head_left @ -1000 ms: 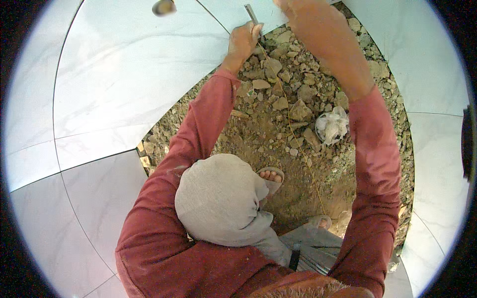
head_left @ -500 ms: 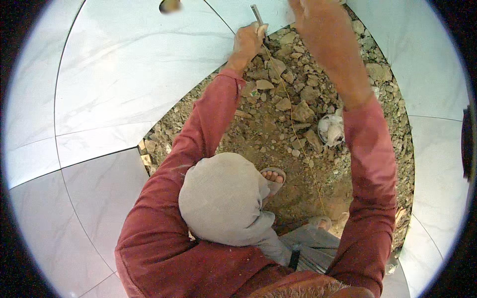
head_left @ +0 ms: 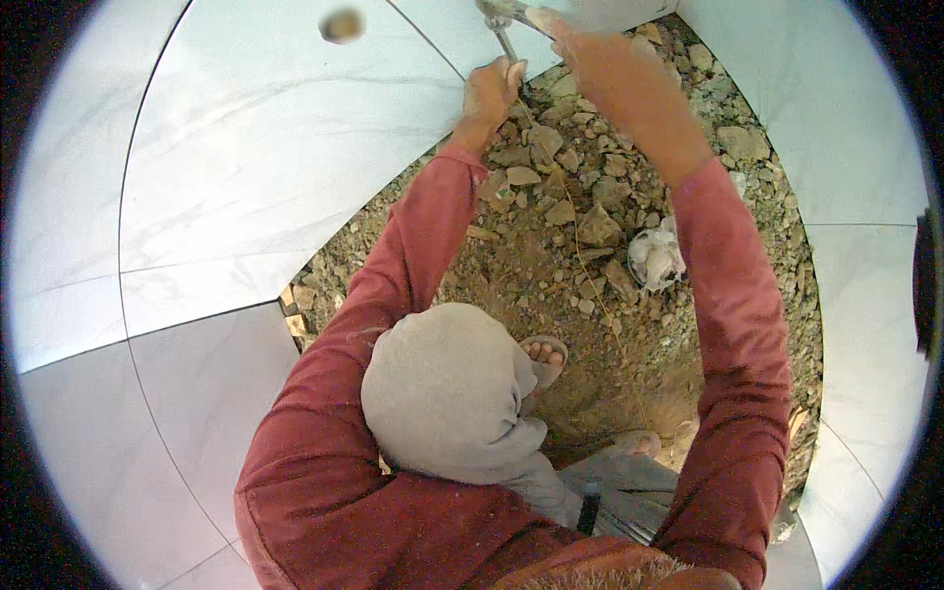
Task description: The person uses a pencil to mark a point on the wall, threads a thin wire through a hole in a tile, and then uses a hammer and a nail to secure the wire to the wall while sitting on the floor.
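My left hand [head_left: 492,93] is closed around a thin metal rod [head_left: 505,43] at the border between a pale wall tile and the rubble. The rod leans slightly, its upper end sticking out above my fingers. My right hand [head_left: 615,74] grips a hammer [head_left: 500,12], blurred at the top edge of the view. The hammer's head meets the rod's upper end, or is right at it. A thin yellow string [head_left: 578,231] runs from beside my left hand down across the ground; where it is fastened is hidden.
Loose stones and soil [head_left: 590,177] cover the ground before me. A crumpled white plastic bag [head_left: 657,258] lies among them, near my right forearm. Large marbled tiles [head_left: 275,147] stand on the left and right. One tile has a round hole [head_left: 342,26]. My sandalled foot [head_left: 546,356] rests on the soil.
My right hand has come down and to the left, bringing the hammer into view at the rod's top. The left hand keeps its hold on the rod, nearly unmoved.
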`<state>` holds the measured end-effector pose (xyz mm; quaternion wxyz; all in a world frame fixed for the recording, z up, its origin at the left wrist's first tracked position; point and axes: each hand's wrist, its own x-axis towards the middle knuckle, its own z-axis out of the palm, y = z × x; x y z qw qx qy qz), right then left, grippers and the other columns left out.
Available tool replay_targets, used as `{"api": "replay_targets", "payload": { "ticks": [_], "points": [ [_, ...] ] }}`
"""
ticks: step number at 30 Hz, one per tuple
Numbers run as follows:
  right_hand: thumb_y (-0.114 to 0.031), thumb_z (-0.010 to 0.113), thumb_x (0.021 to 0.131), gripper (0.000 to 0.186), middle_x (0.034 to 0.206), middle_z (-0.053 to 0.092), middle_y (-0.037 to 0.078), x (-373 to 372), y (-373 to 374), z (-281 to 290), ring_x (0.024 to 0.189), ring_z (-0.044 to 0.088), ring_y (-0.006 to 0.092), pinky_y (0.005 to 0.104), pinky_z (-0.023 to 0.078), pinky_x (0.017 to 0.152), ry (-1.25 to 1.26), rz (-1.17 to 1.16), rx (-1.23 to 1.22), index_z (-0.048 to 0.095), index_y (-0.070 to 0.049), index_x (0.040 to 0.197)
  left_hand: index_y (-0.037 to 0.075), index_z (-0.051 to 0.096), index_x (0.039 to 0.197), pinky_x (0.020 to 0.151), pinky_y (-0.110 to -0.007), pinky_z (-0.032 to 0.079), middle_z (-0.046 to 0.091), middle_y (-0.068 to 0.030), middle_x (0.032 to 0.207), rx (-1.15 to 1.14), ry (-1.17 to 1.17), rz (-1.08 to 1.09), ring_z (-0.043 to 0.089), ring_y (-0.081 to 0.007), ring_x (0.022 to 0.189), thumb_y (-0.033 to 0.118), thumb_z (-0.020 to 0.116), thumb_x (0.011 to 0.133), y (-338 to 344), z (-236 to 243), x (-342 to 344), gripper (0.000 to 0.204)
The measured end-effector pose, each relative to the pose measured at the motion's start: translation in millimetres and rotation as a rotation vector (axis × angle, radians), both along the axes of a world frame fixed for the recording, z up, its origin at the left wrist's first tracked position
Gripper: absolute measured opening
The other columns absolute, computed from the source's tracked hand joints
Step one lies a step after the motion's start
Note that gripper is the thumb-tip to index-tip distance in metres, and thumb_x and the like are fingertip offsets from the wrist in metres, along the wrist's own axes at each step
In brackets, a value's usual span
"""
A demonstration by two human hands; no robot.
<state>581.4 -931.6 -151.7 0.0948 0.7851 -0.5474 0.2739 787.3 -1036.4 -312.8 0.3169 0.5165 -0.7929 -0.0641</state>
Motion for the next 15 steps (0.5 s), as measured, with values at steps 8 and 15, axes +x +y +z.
{"api": "replay_targets", "payload": {
  "ticks": [8,15],
  "points": [
    [-0.026,0.050,0.105,0.027,0.100,0.070,0.021,2,10,3,0.088,0.067,0.0432,0.0524,0.055,0.074,-0.043,-0.017,0.180,0.064,-0.015,0.126,0.004,0.063,0.090,0.065,-0.052,0.052,0.066,-0.0232,0.074,0.003,-0.016,-0.016,0.064,-0.0445,0.069,0.040,0.056,0.104,-3,-5,5,0.039],
    [-0.020,0.050,0.103,0.041,0.090,0.069,0.022,-3,3,21,0.081,0.069,0.0416,0.0533,0.055,0.072,-0.211,0.120,-0.156,0.053,-0.023,0.144,0.005,0.068,0.094,0.068,-0.051,0.053,0.069,-0.0224,0.080,0.038,0.025,0.012,0.067,-0.0446,0.075,0.038,0.056,0.103,7,-9,3,0.037]
  ]
}}
